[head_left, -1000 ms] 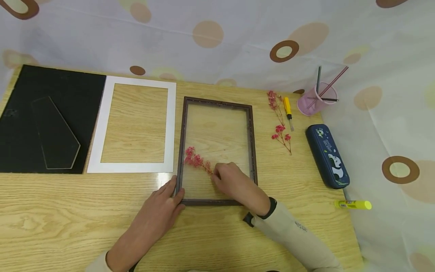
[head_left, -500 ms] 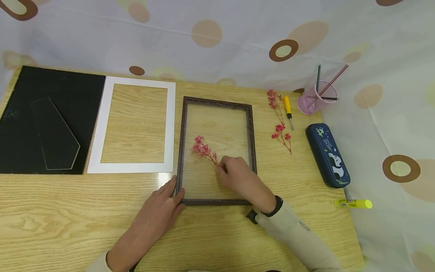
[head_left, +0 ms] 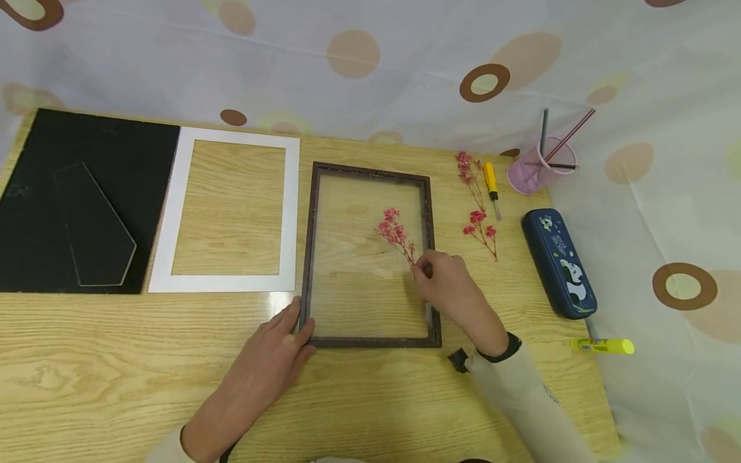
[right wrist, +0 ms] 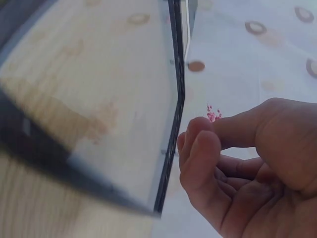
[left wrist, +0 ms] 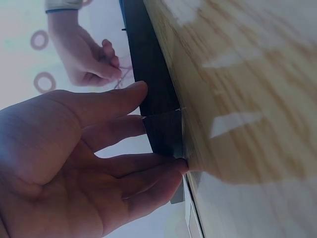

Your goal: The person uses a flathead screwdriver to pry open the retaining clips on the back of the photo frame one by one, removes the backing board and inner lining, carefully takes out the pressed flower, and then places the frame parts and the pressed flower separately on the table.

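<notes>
A dark brown picture frame [head_left: 370, 342] with a clear pane lies flat on the wooden table. My left hand [head_left: 272, 357] holds its near left corner; in the left wrist view the thumb and fingers [left wrist: 158, 171] sit on either side of that corner. Between thumb and fingertips, my right hand [head_left: 454, 286] pinches the stem of a pink dried flower sprig [head_left: 395, 231], over the right part of the pane. The sprig's blossoms point up and left. In the right wrist view, the curled fingers [right wrist: 200, 153] mostly hide the sprig.
Left of the frame lie a white mat board [head_left: 222, 283] and a black backing board [head_left: 35, 212] with a stand. To the right are two more pink sprigs [head_left: 479, 222], a yellow-handled screwdriver [head_left: 490, 183], a pink pen cup [head_left: 523, 173], a navy pencil case [head_left: 558, 263] and a yellow glue stick [head_left: 602, 346].
My right hand has carried the pink sprig up and to the right across the pane, from its left side toward the right bar. The left hand has stayed at the corner.
</notes>
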